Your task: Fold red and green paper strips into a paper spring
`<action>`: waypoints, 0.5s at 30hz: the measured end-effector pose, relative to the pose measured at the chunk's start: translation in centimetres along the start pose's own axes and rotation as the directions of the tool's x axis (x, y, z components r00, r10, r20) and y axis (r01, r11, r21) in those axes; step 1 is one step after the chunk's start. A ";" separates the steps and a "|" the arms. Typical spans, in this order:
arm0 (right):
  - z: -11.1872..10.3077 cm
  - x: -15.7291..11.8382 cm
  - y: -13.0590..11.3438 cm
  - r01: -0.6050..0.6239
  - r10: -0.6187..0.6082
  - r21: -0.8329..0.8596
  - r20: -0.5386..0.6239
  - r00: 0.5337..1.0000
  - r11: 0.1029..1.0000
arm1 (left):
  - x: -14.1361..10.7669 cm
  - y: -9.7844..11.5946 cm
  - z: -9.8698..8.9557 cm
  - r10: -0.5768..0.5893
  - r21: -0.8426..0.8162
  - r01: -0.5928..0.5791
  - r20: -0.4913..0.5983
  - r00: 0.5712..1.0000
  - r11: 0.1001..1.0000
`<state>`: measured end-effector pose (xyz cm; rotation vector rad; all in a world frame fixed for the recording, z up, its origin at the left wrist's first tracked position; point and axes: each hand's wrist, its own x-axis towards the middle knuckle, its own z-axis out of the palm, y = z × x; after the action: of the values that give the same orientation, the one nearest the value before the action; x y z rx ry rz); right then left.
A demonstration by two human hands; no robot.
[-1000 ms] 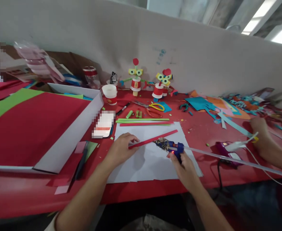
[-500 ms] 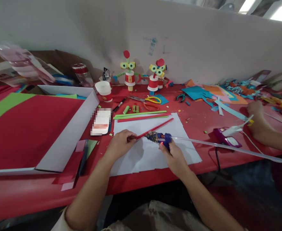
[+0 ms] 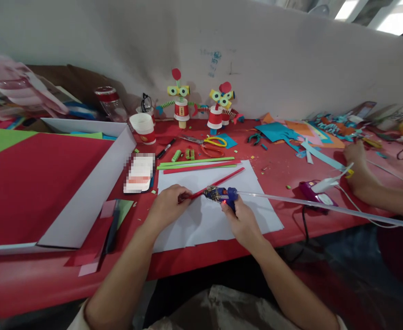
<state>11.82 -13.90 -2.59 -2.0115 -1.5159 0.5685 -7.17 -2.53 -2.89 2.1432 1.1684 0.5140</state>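
My left hand pinches the near end of a thin red paper strip, which slants up to the right over white paper sheets. A blue hot glue gun is gripped in my right hand, its tip close to the strip by my left fingers. Whether the tip touches the strip I cannot tell. A small red light glows on the gun, and a long clear glue stick runs out of its back to the right. Beyond the sheets' far edge lie several green and red strips.
On the left stands a white box with red and green sheets. Scissors, pliers, paper cups and paper-cup figures stand or lie farther back. To the right are a purple device with a cable and another person's arm.
The whole view has shifted slightly, so things appear a little farther left. Both hands keep their holds, with the glue gun's tip still beside the red strip.
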 end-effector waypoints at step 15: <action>-2.3 1.1 -0.3 -0.106 0.097 -0.286 -0.046 0.994 0.952 | 0.0 -0.5 0.1 -0.015 -0.014 0.015 0.015 1.000 1.000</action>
<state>13.37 -13.15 -0.63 -2.3177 -1.5564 0.3689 -7.40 -2.35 -3.37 2.1213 1.1683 0.4975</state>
